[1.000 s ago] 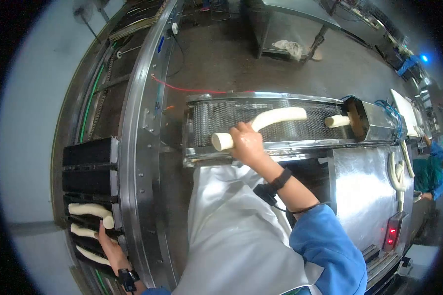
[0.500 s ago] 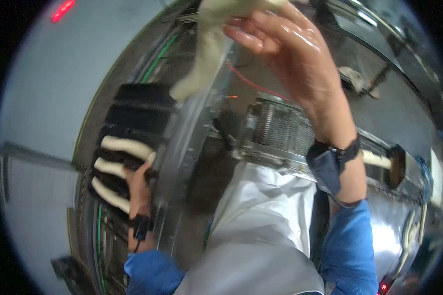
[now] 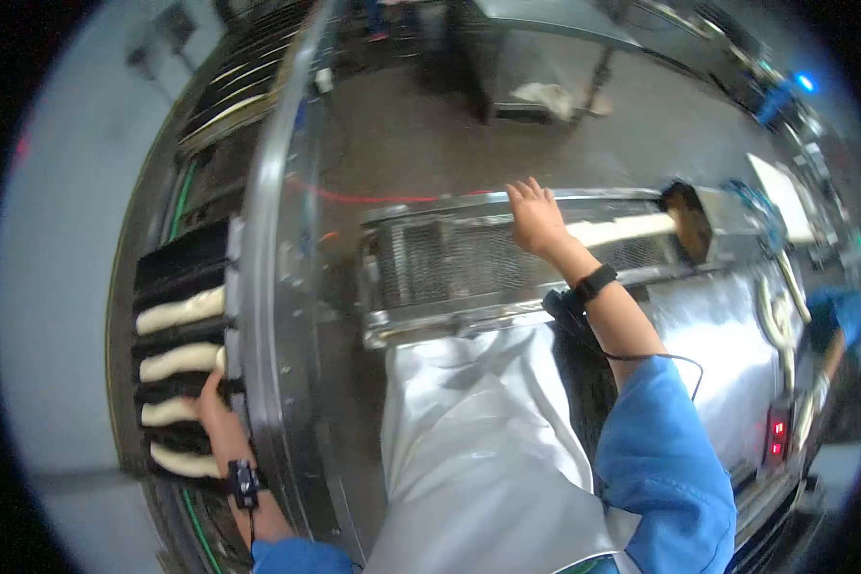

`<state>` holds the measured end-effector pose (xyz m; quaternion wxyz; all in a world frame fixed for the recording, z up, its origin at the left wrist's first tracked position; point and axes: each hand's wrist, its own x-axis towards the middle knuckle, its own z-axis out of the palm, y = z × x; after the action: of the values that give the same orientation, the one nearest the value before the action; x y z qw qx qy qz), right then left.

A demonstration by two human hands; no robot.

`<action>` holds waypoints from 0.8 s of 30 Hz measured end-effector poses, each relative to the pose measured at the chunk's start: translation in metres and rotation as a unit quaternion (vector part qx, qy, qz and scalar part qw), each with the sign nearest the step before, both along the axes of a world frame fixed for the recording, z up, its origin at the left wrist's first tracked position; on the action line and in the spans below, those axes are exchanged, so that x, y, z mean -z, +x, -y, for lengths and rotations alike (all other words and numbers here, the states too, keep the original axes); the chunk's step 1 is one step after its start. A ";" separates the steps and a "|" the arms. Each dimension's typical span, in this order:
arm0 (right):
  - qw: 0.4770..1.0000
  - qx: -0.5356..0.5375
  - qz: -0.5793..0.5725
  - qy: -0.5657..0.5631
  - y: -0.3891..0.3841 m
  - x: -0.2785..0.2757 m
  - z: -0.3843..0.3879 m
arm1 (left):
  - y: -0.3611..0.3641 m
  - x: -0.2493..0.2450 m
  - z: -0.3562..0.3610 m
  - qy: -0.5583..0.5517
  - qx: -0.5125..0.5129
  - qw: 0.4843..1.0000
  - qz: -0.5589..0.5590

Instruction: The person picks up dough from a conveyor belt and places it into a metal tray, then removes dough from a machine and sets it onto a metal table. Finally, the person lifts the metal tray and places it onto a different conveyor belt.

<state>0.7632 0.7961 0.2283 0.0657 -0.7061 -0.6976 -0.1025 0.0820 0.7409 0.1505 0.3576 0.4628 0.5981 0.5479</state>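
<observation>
Several pale dough strips lie in the black grooved tray (image 3: 184, 265) at the left. My left hand (image 3: 218, 418) rests at the tray's right side, at the ends of two middle strips (image 3: 180, 362); its fingers are partly hidden, so its grip cannot be made out. Over the metal mesh conveyor (image 3: 469, 258) is my right hand (image 3: 538, 218), with its fingers apart and nothing in them. A long dough strip (image 3: 627, 230) lies on the mesh just right of that hand, reaching to the dark opening of the machine.
A steel rail (image 3: 268, 210) runs between tray and conveyor. More filled trays (image 3: 244, 81) stand at the upper left. At the right are a steel surface (image 3: 703, 335), more dough (image 3: 775, 316) and another person's blue sleeve (image 3: 840, 320). A metal table (image 3: 555, 24) stands beyond.
My right hand has moved down and away from the dough strip it was handling, over to the conveyor. Another strip now lies in the tray. The view has shifted.
</observation>
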 end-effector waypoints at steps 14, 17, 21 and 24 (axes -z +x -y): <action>0.979 0.067 0.018 -0.191 0.077 -0.026 0.081 | 0.007 -0.001 -0.052 -0.045 -0.008 0.999 -0.022; 0.988 0.050 0.009 -0.149 0.080 -0.022 0.087 | 0.020 -0.015 -0.058 -0.081 -0.056 0.995 0.023; 0.956 0.044 -0.273 -0.095 0.092 -0.028 0.107 | 0.116 -0.100 -0.021 -0.119 -0.018 0.992 0.027; 0.841 0.072 -0.535 0.035 0.110 -0.069 0.145 | 0.055 -0.058 -0.040 0.077 0.121 0.911 -0.386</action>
<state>0.8735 0.6512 0.2972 0.4462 -0.6965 -0.4968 0.2627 0.1373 0.7809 0.2083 0.1253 0.7335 0.5845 0.3233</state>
